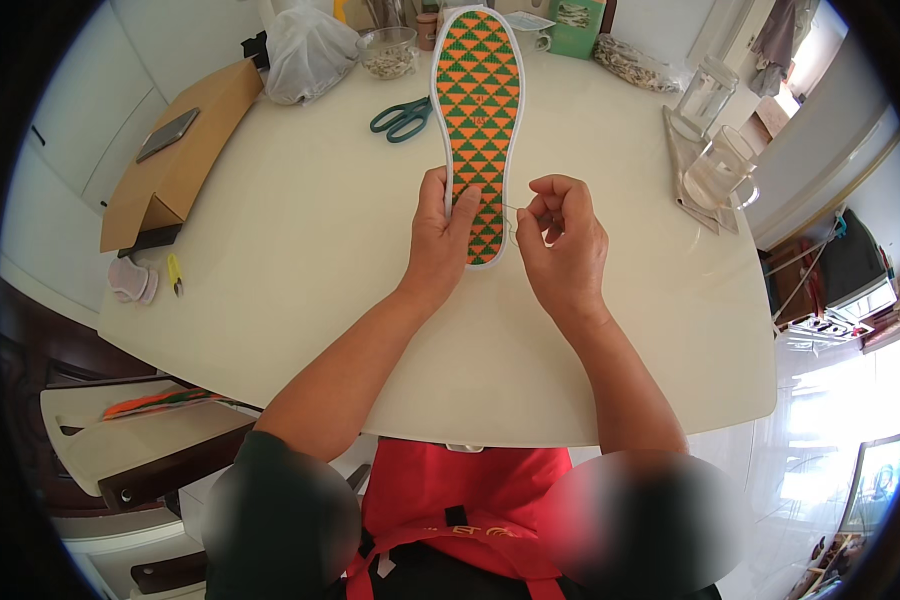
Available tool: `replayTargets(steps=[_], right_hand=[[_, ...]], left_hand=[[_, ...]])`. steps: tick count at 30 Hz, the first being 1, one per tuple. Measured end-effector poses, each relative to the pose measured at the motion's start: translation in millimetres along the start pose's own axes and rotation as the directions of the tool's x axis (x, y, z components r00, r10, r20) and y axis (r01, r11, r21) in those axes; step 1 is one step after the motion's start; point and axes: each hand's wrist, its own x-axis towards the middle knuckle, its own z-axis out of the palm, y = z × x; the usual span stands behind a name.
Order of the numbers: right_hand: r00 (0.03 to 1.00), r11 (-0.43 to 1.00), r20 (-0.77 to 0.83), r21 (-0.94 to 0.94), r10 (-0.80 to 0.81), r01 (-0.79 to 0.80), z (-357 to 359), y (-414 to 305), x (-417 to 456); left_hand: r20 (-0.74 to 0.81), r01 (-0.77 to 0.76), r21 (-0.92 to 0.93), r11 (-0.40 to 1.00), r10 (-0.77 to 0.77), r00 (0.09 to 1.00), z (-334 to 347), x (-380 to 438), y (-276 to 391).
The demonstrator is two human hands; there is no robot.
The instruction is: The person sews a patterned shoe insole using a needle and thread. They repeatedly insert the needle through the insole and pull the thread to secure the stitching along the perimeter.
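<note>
An embroidered shoe insole (480,139) with orange and green triangles and a white edge stands out before me, its toe end pointing away. It bears small printed figures near its middle. My left hand (444,225) grips the insole near the heel, thumb on the patterned face and fingers behind it. Just right of the heel, my right hand (562,229) pinches a thin needle or thread (511,206) between thumb and forefinger. That thin line reaches the insole's right edge, and a fine loop of thread hangs below it. Green-handled scissors (401,120) lie left of the insole, their blades hidden behind it.
A cardboard box (187,146) carrying a phone (168,135) stands at the left, near a yellow cutter (175,274). Glass mugs (720,169) rest on a folded cloth at the right. A plastic bag (307,56) and a glass bowl (388,56) stand at the back.
</note>
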Motion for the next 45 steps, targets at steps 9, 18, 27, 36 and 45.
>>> replayTargets(steps=[9,18,27,36,45], right_hand=[[1.000,1.000,-0.001,0.004,0.006,-0.006,0,0,0],[1.000,1.000,0.005,0.001,-0.024,0.024,1,-2,-1],[1.000,1.000,0.013,-0.013,0.000,0.000,1,-3,-1],[0.998,0.988,-0.010,0.144,0.066,-0.064,-7,10,9],[0.653,0.483,0.638,0.456,0.409,-0.748,-38,32,21]], left_hand=[[-0.007,-0.016,0.027,0.999,0.017,1.000,-2,1,-4],[-0.024,-0.033,0.091,0.995,0.035,0.999,1,-1,-4],[0.005,-0.122,0.188,0.975,0.123,0.992,1,-4,-5],[0.094,-0.012,-0.096,0.995,0.021,0.995,2,-5,0],[0.231,0.279,-0.261,0.924,-0.220,0.948,1,-3,12]])
